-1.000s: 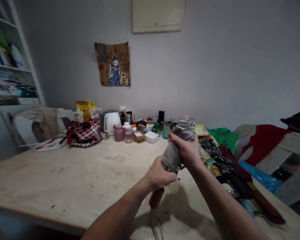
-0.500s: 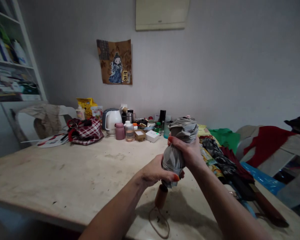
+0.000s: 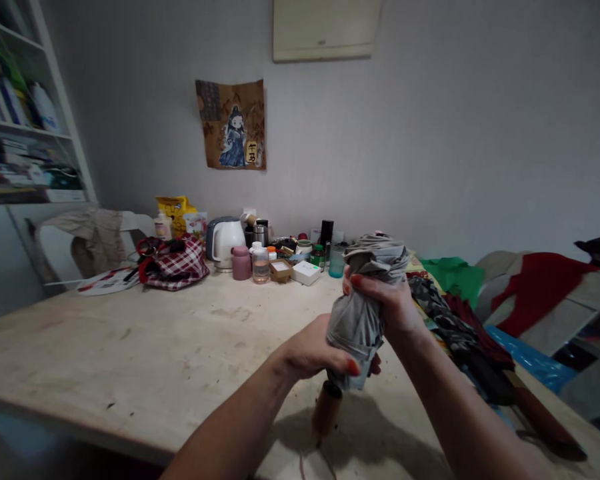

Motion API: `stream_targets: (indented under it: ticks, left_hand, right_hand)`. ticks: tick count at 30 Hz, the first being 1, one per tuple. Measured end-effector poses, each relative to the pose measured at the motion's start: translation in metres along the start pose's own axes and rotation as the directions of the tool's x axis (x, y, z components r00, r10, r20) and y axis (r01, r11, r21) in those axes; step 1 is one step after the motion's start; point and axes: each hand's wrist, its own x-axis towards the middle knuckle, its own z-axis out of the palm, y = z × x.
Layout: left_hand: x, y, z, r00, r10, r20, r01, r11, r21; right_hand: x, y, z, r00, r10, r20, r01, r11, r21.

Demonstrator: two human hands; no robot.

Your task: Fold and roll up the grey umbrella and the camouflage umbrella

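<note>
A grey folding umbrella (image 3: 356,319), its cloth bunched and its brown handle (image 3: 327,408) pointing down, is held above the table in both hands. My left hand (image 3: 316,347) wraps round the lower part of the cloth, just over the handle. Higher up, my right hand (image 3: 387,300) grips the cloth below its gathered, pleated top. A thin wrist loop hangs from the handle's end. The fingers behind the cloth are mostly hidden.
Several folded umbrellas, one in dark camouflage cloth (image 3: 440,310), lie along the table's right side. At the back stand a white kettle (image 3: 229,241), a pink jar (image 3: 241,263) and a white box (image 3: 307,272). A red checked bag (image 3: 177,263) sits at the left.
The umbrella and both hands have shifted slightly right, and its handle sits a little lower. The cloth between the hands looks straighter. Both hands keep their grip.
</note>
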Motion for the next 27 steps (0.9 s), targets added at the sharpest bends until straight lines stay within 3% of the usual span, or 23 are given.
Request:
stream_targets:
  ticks: [4, 8, 10, 13, 15, 17, 21, 24, 27]
  left_hand:
    - [-0.002, 0.003, 0.008, 0.985, 0.004, -0.172, -0.004, 1.000, 0.002]
    - [-0.009, 0.009, -0.003, 0.993, 0.001, -0.120, -0.017, 0.991, -0.131]
    - [-0.012, 0.015, -0.012, 0.997, 0.035, -0.070, -0.049, 0.977, -0.206]
    - [-0.015, 0.023, -0.021, 0.997, 0.076, -0.033, -0.082, 0.964, -0.253]
    - [-0.016, 0.026, -0.025, 0.996, 0.074, -0.040, -0.081, 0.969, -0.235]
    - [-0.017, 0.028, -0.026, 0.995, 0.063, -0.071, -0.077, 0.973, -0.216]
    - [-0.017, 0.030, -0.027, 0.992, 0.056, -0.112, -0.079, 0.974, -0.214]
    - [-0.017, 0.029, -0.024, 0.994, 0.048, -0.097, -0.069, 0.973, -0.219]
    - [-0.015, 0.025, -0.016, 0.983, 0.065, -0.169, -0.085, 0.990, -0.114]
  right_hand:
    - [0.006, 0.006, -0.003, 0.999, 0.038, -0.020, -0.037, 0.999, 0.039]
    - [0.016, 0.022, -0.021, 0.964, 0.109, 0.241, -0.135, 0.986, 0.096]
    - [0.020, 0.034, -0.030, 0.899, 0.149, 0.413, -0.197, 0.977, 0.077]
    - [0.022, 0.048, -0.038, 0.699, 0.275, 0.661, -0.327, 0.944, -0.047]
    - [0.022, 0.052, -0.039, 0.614, 0.331, 0.717, -0.344, 0.929, -0.134]
    - [0.021, 0.051, -0.039, 0.630, 0.349, 0.694, -0.289, 0.934, -0.208]
    - [0.025, 0.050, -0.039, 0.732, 0.309, 0.607, -0.150, 0.943, -0.298]
    - [0.030, 0.062, -0.039, 0.838, 0.214, 0.503, -0.107, 0.967, -0.232]
    - [0.033, 0.078, -0.038, 0.943, 0.155, 0.293, -0.101, 0.976, -0.193]
